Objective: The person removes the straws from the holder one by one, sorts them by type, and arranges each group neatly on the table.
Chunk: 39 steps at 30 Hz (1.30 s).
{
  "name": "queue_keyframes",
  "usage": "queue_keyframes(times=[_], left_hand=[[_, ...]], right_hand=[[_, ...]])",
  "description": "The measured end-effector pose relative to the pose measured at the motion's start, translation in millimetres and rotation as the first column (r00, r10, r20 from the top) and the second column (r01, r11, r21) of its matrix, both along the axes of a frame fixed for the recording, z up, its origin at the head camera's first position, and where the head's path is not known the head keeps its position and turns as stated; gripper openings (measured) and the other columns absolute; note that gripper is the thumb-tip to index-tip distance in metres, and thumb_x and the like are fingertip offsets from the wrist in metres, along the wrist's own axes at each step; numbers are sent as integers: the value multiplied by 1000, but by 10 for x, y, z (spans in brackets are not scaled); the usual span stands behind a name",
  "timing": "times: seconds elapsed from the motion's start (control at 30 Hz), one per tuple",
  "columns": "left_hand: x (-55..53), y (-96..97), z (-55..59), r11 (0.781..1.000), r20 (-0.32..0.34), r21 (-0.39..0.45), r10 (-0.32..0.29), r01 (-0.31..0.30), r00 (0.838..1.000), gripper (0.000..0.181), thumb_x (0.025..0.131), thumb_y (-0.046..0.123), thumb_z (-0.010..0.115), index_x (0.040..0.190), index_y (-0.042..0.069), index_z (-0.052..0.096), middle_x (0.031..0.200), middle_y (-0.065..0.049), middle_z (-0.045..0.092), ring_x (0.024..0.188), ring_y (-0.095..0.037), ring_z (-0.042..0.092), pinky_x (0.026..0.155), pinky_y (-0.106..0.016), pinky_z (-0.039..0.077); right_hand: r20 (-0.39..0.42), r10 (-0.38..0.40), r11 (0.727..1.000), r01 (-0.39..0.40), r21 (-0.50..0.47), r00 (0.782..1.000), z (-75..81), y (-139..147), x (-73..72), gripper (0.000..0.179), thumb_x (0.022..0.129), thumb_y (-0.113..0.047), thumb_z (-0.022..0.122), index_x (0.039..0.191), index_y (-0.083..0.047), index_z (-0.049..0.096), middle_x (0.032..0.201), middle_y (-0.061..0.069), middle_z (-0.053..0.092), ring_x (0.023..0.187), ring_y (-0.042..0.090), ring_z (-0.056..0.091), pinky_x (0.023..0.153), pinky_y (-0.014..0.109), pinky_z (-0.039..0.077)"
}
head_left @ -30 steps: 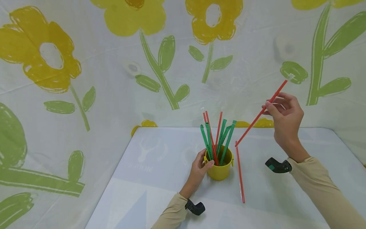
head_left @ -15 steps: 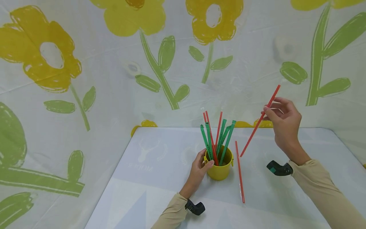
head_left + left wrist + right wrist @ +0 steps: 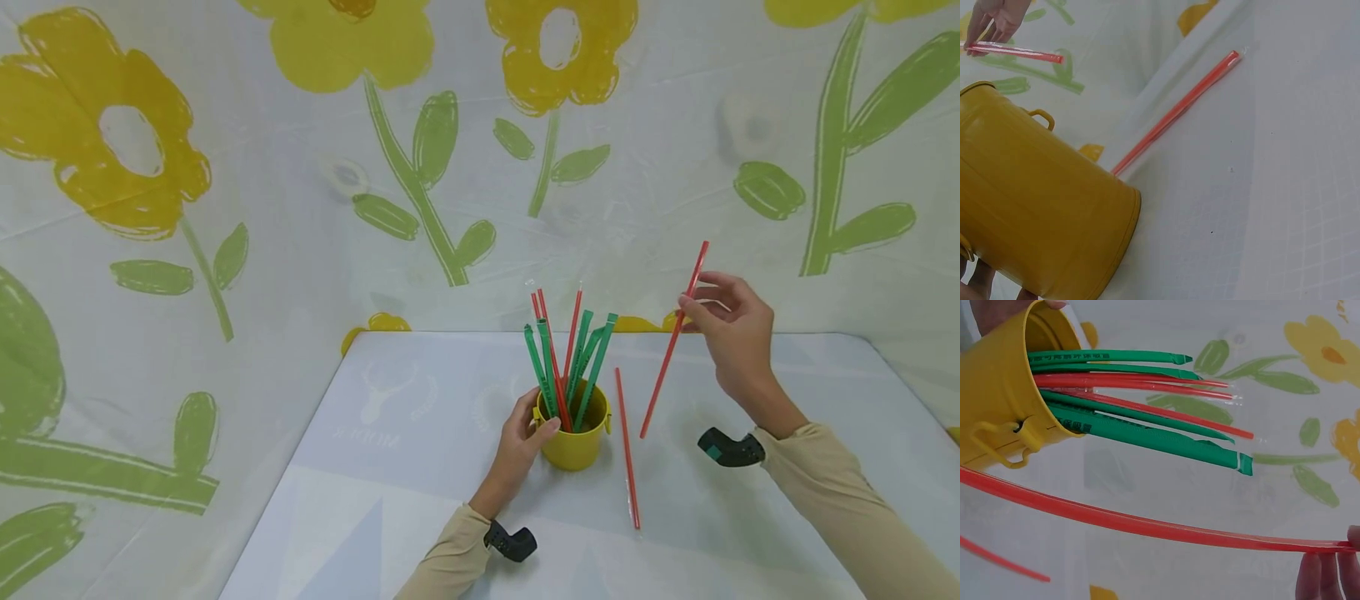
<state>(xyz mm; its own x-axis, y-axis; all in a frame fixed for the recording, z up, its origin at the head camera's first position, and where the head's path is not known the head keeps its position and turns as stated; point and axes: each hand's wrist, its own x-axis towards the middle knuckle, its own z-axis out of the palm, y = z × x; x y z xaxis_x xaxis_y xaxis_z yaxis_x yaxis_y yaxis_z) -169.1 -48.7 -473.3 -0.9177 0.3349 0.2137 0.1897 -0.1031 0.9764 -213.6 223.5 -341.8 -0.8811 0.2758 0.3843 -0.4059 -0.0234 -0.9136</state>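
Note:
My left hand (image 3: 517,442) holds the yellow bucket (image 3: 572,450) on its left side, thumb over the rim. Red straws and green paper-wrapped straws (image 3: 1166,447) stand in the bucket, leaning several ways. Up to the right, my right hand (image 3: 731,333) pinches a red straw (image 3: 666,367) near its top end, between thumb and fingers. This straw slants, its lower end to the right of the bucket and apart from it. Another red straw (image 3: 628,450) in clear wrap lies on the table between the bucket and my right hand; the left wrist view shows part of it behind the bucket.
The white table (image 3: 360,517) carries faint grey prints. Behind it hangs a pale cloth (image 3: 300,250) with yellow flowers and green leaves. Each wrist wears a black camera, one by the left sleeve (image 3: 513,542) and one by the right (image 3: 731,447).
My right hand has moved slightly down and left with the red straw, which now stands steeper, its lower end lower and further right. My left hand and the bucket stay put.

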Motion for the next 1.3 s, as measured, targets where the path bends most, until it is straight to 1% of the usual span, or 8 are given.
queue_keyframes(times=[0.17,0.3,0.4,0.53,0.77,1.03,1.17,1.3], left_hand=[[4,-10,20,1000,11,-11,-3,3,1000,55,96,21,53,146,11,31,148,-1,36,133,-18,35,107,-41,31],[13,-11,36,1000,20,-25,3,-2,1000,55,96,22,53,146,12,31,148,0,36,133,-17,35,107,-42,31],[13,-12,36,1000,21,-19,3,-3,1000,55,96,21,53,146,12,31,148,0,36,133,-17,35,107,-41,31],[16,-12,28,1000,18,-5,-5,5,1000,55,96,19,53,146,11,31,148,-1,35,133,-17,34,107,-37,32],[14,-15,19,1000,18,-1,-10,10,1000,55,96,19,53,146,11,31,148,-1,35,132,-16,35,105,-32,35],[17,-17,31,1000,22,-8,-4,4,1000,55,96,18,53,146,10,31,148,-1,36,132,-17,36,106,-35,34],[11,-5,14,1000,14,1,6,-6,1000,54,96,20,54,145,11,33,146,-1,37,132,-18,37,105,-37,34],[4,0,-6,1000,4,11,17,-17,1000,52,96,20,54,144,13,35,145,1,39,131,-18,37,105,-38,35]], right_hand=[[33,-1,998,-1,62,999,-41,-1,7,38,85,-5,68,121,-2,56,94,6,58,74,10,64,60,19,53],[92,-7,992,-5,125,996,-75,-3,6,42,86,-10,68,125,0,53,94,4,58,76,9,64,61,20,53],[151,-29,979,-2,204,988,-107,-7,3,46,88,-16,67,128,-1,51,96,1,58,77,6,64,62,21,54],[201,-81,946,12,325,976,-156,-6,12,48,90,-23,64,132,-4,49,98,-3,58,79,2,63,64,20,54],[232,-58,933,-30,359,971,-252,8,6,48,90,-23,64,131,-3,49,98,-2,58,77,1,63,63,22,54],[318,-56,904,-86,418,947,-378,23,-4,53,92,-29,62,134,-3,45,110,14,56,75,-1,62,63,24,55],[340,-51,891,-111,440,939,-435,35,-7,53,91,-31,62,133,-3,45,113,19,56,73,-1,63,63,25,55],[349,-36,885,-132,447,936,-480,36,-7,51,92,-26,62,133,-1,46,114,23,56,74,5,65,63,25,55]])
